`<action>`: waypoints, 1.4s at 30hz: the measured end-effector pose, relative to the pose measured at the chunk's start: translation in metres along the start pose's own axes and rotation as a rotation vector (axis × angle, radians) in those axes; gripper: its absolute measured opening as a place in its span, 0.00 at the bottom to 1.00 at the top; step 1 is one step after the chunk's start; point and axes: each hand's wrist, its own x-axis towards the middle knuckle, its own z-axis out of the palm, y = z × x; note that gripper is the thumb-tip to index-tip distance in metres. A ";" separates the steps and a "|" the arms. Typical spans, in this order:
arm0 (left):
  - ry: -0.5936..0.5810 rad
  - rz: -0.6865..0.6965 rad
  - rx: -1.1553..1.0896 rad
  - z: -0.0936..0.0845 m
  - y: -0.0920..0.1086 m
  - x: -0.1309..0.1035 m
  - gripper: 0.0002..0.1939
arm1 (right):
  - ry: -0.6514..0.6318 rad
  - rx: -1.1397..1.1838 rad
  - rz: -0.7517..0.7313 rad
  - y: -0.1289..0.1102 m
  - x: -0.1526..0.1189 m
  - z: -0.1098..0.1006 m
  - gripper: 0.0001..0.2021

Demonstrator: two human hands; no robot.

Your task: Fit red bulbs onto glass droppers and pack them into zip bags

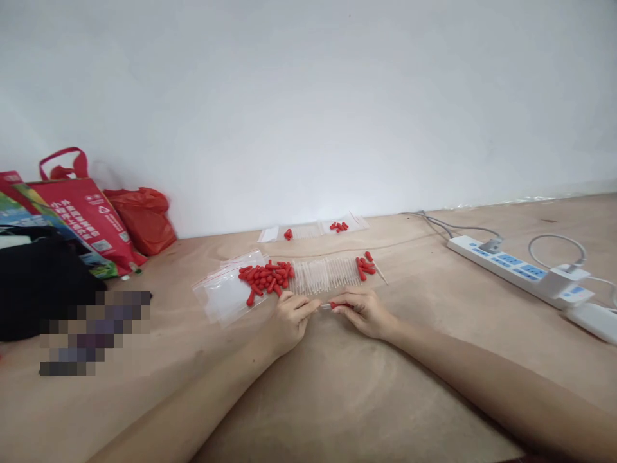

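Note:
My left hand [293,315] pinches a clear dropper tube [325,307], most of which its fingers hide. Meeting it from the other side, my right hand [364,311] grips a red rubber bulb [340,307] at the tube's end. How far the tube sits inside the bulb, I cannot tell. Just beyond my hands lies a row of clear tubes [324,275]. A heap of red rubber bulbs [265,278] touches the row's left end, and several more red bulbs [365,266] lie at its right, beside a single slanted tube [382,272].
Clear zip bags [224,292] lie left of the heap. By the wall are more bags [267,234] with bulbs and tubes. A white power strip [515,267] with cables is at right. Red bags [91,215] and a black bag [43,283] stand left, near a blurred-out object [96,334].

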 end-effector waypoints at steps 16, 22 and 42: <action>0.010 0.022 0.085 -0.005 0.014 0.006 0.12 | -0.176 -0.274 -0.029 -0.004 0.005 -0.004 0.09; 0.013 0.040 0.090 -0.004 0.014 0.006 0.12 | -0.183 -0.377 -0.065 -0.005 0.005 0.000 0.10; 0.085 -0.089 0.047 -0.003 0.016 0.011 0.14 | 0.073 0.620 0.637 0.002 0.004 0.010 0.19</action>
